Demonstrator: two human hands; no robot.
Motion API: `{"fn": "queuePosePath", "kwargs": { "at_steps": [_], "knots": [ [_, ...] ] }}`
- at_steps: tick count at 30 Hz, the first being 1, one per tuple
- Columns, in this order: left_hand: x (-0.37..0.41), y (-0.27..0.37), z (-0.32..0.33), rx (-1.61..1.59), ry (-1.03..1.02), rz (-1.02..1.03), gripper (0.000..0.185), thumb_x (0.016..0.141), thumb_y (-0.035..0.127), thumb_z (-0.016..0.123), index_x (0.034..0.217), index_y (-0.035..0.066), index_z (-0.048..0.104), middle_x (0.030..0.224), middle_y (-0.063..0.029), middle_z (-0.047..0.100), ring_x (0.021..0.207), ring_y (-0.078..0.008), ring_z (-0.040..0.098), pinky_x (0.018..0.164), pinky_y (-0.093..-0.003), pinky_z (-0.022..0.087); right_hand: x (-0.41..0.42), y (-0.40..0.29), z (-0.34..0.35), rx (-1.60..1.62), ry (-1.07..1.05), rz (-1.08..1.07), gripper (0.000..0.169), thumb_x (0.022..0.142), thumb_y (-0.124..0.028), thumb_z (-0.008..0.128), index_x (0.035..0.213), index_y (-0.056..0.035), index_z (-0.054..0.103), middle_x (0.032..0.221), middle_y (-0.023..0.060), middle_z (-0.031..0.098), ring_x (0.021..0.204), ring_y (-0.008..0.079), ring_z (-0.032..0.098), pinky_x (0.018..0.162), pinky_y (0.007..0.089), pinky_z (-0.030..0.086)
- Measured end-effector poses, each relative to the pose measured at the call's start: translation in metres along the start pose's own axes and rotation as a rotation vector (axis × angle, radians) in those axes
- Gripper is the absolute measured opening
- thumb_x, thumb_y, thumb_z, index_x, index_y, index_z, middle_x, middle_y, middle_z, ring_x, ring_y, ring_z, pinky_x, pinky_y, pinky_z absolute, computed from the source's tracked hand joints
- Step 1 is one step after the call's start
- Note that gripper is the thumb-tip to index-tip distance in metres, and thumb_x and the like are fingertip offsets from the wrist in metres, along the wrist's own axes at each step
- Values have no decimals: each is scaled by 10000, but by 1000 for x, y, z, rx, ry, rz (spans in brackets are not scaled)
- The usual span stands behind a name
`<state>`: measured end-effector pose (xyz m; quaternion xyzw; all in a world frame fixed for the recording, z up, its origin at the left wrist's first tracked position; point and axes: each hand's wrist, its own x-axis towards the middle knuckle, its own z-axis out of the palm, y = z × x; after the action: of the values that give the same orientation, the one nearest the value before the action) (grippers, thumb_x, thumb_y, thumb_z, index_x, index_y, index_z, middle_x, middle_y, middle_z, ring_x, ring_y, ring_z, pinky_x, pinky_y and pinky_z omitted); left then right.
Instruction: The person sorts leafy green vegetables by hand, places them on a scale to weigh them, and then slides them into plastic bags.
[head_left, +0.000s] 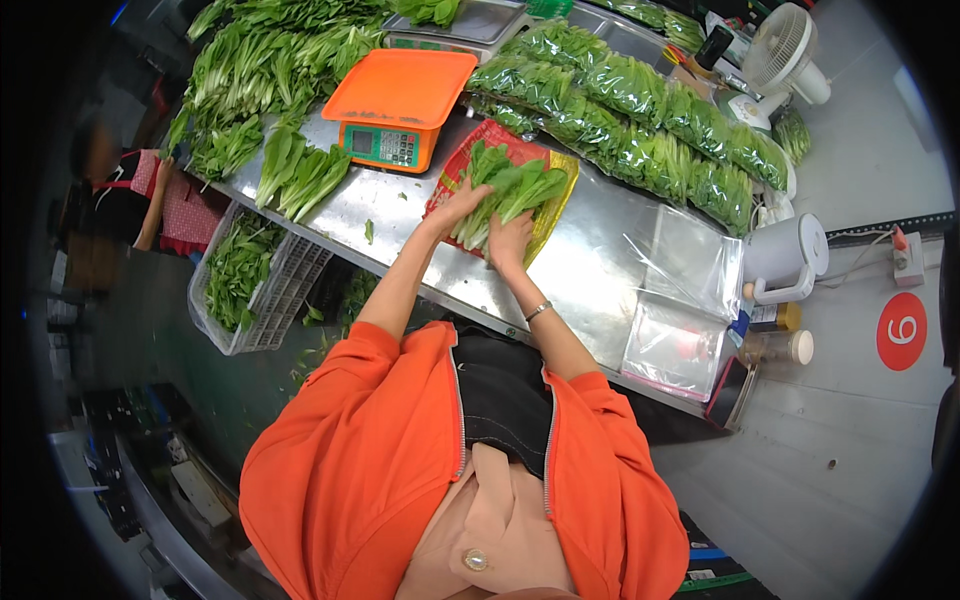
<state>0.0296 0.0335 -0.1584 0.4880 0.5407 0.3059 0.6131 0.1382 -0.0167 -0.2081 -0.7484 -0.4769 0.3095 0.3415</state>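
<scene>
A bunch of leafy greens (517, 184) with pale stalks lies over a red and yellow printed bag (555, 217) on the metal table. My left hand (461, 208) grips the bunch from its left side, fingers laid over the stalks and lower leaves. Around the right side of the stalks is my right hand (511, 238), its fingertips partly hidden by the leaves; a bracelet circles that wrist. Just beyond the bag stands an orange digital scale (401, 86) with an upturned-edge tray. A smaller loose bunch of greens (300, 169) rests left of the scale.
Loose greens (277, 67) are heaped at the far left. Clear-bagged greens (630, 112) are stacked beyond the bag. Clear plastic bags (675, 337) lie at right, beside a white kettle (784, 255) and a fan (780, 49). A crate (281, 300) stands below; another person (142, 202) is at left.
</scene>
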Motion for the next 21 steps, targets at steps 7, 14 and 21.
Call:
{"fn": "queuePosePath", "kwargs": {
  "at_steps": [7,14,21],
  "knots": [
    [-7,29,-10,362,-299,165,1219,609,557,736,1390,-52,24,1414,-270,186,1337,-340,182,1083,-407,201,-11,12,33,126,0,-58,872,792,-361,564,1354,96,78,1328,296,273,1225,400,289,1035,423,229],
    [22,-27,1,843,57,115,1411,398,634,786,1382,-43,35,1398,-335,132,1326,-437,122,1076,-499,162,-4,57,20,570,-321,-321,569,781,-156,515,1288,-13,299,899,62,512,802,145,483,676,289,404],
    [36,-37,44,1038,250,59,1314,433,540,799,1383,-27,91,1381,-288,234,1290,-431,225,1047,-590,127,14,110,-47,786,-526,-210,632,836,-50,540,1380,-25,219,1108,112,556,838,150,566,664,249,470]
  ]
}}
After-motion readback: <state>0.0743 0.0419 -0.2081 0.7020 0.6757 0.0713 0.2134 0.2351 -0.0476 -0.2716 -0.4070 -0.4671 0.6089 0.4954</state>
